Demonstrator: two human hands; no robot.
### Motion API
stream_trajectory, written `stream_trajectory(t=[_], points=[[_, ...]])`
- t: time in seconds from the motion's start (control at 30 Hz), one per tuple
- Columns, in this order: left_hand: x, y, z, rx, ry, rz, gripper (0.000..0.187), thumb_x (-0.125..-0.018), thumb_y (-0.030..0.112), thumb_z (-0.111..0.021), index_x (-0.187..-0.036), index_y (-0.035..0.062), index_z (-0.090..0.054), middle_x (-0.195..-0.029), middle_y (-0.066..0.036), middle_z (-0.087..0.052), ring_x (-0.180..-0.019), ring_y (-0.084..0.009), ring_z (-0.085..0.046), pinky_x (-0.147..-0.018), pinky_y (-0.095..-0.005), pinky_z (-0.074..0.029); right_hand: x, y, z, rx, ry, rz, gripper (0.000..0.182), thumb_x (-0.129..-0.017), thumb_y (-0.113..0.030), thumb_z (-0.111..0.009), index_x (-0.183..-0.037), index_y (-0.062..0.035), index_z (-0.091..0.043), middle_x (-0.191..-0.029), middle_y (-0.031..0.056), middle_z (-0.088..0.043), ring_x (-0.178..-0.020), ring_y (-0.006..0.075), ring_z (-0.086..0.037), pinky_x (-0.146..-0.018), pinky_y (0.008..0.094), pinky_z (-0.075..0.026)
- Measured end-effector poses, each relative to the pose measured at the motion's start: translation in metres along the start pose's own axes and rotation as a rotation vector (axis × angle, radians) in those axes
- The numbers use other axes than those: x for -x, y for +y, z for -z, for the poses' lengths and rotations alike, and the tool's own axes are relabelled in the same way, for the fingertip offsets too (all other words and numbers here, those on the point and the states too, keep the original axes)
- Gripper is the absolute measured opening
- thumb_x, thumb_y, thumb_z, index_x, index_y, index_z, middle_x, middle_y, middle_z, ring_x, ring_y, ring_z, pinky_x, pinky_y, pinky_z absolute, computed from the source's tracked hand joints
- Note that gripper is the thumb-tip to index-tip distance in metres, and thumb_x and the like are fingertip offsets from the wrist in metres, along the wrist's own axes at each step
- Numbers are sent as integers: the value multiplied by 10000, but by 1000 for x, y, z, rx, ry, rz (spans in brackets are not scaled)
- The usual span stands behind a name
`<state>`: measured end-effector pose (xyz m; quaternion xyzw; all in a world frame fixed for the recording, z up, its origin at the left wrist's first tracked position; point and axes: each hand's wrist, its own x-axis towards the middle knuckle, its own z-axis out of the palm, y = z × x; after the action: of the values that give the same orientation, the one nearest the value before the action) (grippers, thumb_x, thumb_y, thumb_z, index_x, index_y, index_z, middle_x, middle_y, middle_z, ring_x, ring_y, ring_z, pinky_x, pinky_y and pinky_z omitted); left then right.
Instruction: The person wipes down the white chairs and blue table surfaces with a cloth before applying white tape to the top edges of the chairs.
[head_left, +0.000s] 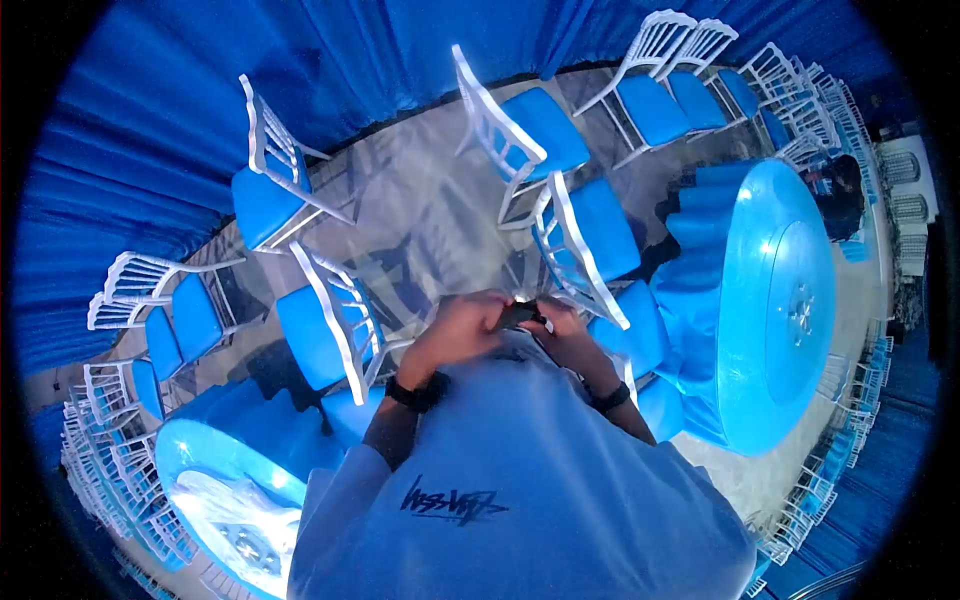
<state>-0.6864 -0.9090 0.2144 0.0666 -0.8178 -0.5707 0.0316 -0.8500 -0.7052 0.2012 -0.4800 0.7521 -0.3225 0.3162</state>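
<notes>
Both of my hands meet in front of my chest, at the centre of the view. My left hand [462, 328] is closed on the left side of a small dark object [517, 316], slightly blurred. The fingers of my right hand [562, 332] pinch the same object from the right. What the object is cannot be made out. Each wrist has a dark band, and the light shirt [520, 470] with dark lettering lies just below the hands.
White chairs with blue seats, such as one [545, 125] ahead and one [310, 338] at left, surround me. A blue-covered round table [740, 300] stands at right, another [200, 440] at lower left. A blue curtain [180, 100] hangs behind the chairs.
</notes>
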Motion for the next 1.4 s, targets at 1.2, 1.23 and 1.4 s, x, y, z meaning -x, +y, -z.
stream_trajectory(t=[1.2, 1.23, 1.4], points=[[-177, -119, -83, -239, 490, 251, 517, -867, 260, -751, -1301, 30, -590, -1213, -242, -670, -1121, -444, -639, -981, -506, -513, -77, 132, 9, 564, 256, -418, 826, -976, -328, -626, -1634, 2, -250, -1581, 293, -411, -1329, 489, -526, -1009, 622, -484], [-170, -119, -92, -299, 491, 236, 540, -869, 246, -746, -1336, 33, -580, -1265, -232, -653, -1172, -431, -622, -1021, -495, -495, -72, 149, 0, 530, 306, -376, 843, -947, -297, -652, -1637, -19, -255, -1548, 294, -439, -1282, 497, -550, -961, 605, -508], [-174, -93, -123, -578, 402, -115, 545, -901, 88, -581, -1445, 81, -547, -1435, -153, -600, -1358, -358, -540, -1100, -464, -460, -69, 199, 11, 347, 399, -225, 848, -866, -217, -725, -1605, -72, -333, -1201, 272, -669, -896, 478, -688, -687, 542, -564]])
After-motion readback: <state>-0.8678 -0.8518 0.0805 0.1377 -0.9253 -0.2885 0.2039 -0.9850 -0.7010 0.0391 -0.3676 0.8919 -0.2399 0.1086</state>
